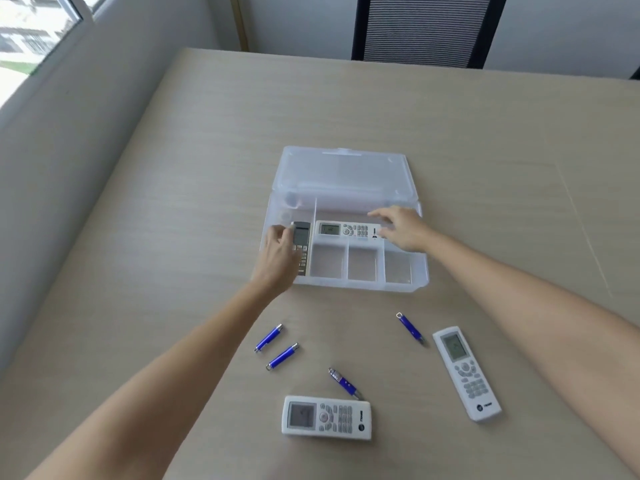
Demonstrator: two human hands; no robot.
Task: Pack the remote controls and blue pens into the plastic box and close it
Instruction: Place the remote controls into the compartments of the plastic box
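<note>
Three empty front compartments [362,263] of the plastic box [420,271], unobstructed from above

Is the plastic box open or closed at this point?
Open. The plastic box has its lid folded back flat on the table behind it, leaving the compartments exposed.

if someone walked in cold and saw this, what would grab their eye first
Probably the open clear plastic box mid-table, with both hands in it: the left hand grips a grey remote at its left end, and the right hand rests on a white remote lying in the long rear compartment. Next, the four blue pens scattered on the table nearer the person, with two more white remotes beside them.
</note>
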